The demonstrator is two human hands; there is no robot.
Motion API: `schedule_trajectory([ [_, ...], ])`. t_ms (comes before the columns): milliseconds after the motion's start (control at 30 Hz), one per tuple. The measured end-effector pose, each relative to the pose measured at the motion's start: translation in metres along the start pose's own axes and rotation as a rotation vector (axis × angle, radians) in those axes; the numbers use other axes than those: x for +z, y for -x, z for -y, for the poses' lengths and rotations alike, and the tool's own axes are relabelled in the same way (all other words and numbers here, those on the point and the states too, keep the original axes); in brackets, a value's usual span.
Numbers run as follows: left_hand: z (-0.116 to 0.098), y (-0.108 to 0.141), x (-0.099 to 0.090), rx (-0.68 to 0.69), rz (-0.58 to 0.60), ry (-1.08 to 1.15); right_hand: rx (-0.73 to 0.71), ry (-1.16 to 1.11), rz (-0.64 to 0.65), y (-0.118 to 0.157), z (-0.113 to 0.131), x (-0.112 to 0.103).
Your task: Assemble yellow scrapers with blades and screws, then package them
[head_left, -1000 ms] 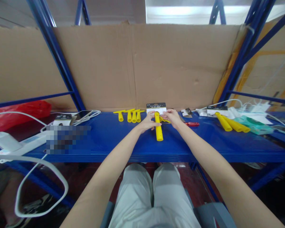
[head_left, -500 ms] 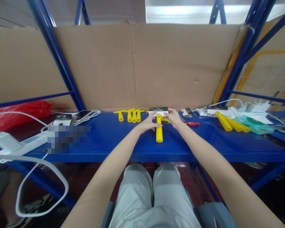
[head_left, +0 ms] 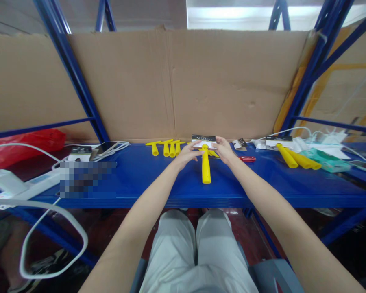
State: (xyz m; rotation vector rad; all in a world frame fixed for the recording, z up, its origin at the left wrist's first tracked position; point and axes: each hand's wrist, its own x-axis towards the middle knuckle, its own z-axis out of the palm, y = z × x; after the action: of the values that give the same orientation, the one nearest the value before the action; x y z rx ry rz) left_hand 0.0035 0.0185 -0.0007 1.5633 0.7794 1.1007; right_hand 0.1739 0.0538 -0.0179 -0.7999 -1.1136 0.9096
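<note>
Yellow handle, black-and-white card

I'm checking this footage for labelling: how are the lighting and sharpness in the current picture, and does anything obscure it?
Head view: a bright strip glares nearly white above the cardboard; head view: the floor beneath the blue table is dim; head view: small print on the central card is too soft to read; head view: a pixelated patch masks part of the left side.
</note>
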Motion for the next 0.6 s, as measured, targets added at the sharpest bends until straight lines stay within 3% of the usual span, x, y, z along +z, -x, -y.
schedule_trajectory([
  [167,-0.001,-0.001,-0.003,-0.045,-0.007,0.038,0.005,0.046,0.049,0.003,0.001,0.002],
  [300,0.003,-0.004,-0.003,-0.068,-0.056,0.051,0.013,0.228,0.079,0.001,-0.003,0.001],
  [367,0.004,-0.006,-0.003,-0.079,-0.087,0.04,-0.057,0.393,-0.006,0.0,-0.004,-0.001],
  [467,0.005,-0.007,-0.005,-0.101,-0.108,0.023,-0.281,0.651,-0.103,0.002,-0.001,-0.004],
  [533,0.004,-0.007,-0.007,-0.109,-0.121,0.013,-0.36,0.747,-0.041,0.004,0.004,-0.003],
  [600,0.003,-0.008,-0.009,-0.113,-0.149,0.0,-0.285,0.742,0.082,0.009,0.008,0.0],
])
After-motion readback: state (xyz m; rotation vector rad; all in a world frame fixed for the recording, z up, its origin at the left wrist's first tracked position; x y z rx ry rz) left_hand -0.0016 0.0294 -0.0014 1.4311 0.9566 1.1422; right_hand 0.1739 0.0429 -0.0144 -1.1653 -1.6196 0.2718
